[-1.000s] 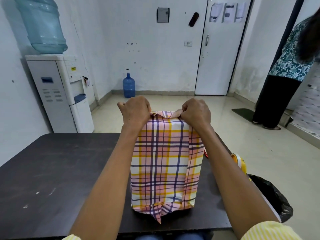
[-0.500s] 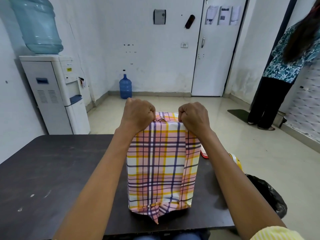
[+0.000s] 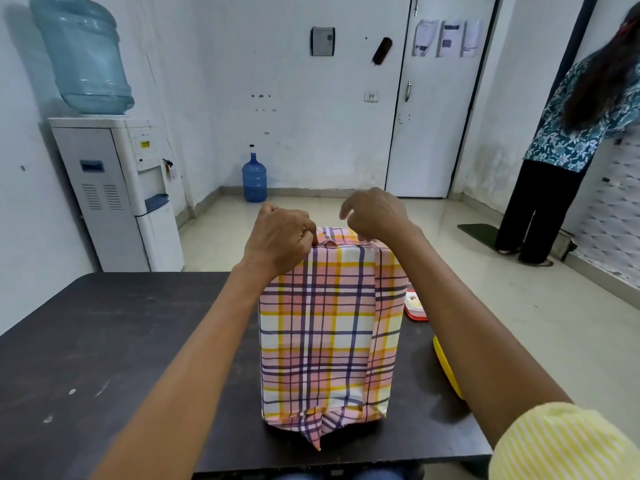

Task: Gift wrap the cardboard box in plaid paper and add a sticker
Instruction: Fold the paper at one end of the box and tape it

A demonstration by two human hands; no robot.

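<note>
Head view: the cardboard box [image 3: 329, 341], fully covered by plaid paper [image 3: 337, 237], is stood on end on the dark table [image 3: 104, 341] at the centre of the frame, so that its upper end is presented to both hands. The left hand [image 3: 277, 237] is closed into a fist at the upper left corner, with a paper fold pinched at the edge, apparently to keep the flap tensioned. The right hand [image 3: 377, 216] is held just over the upper right corner, fingers loosely curled; whether paper is gripped cannot be determined. A pointed flap [image 3: 313, 433] protrudes beneath the lower near edge. A yellow roll [image 3: 446, 368], probably tape, lies just right of the box, presumably for reach.
</note>
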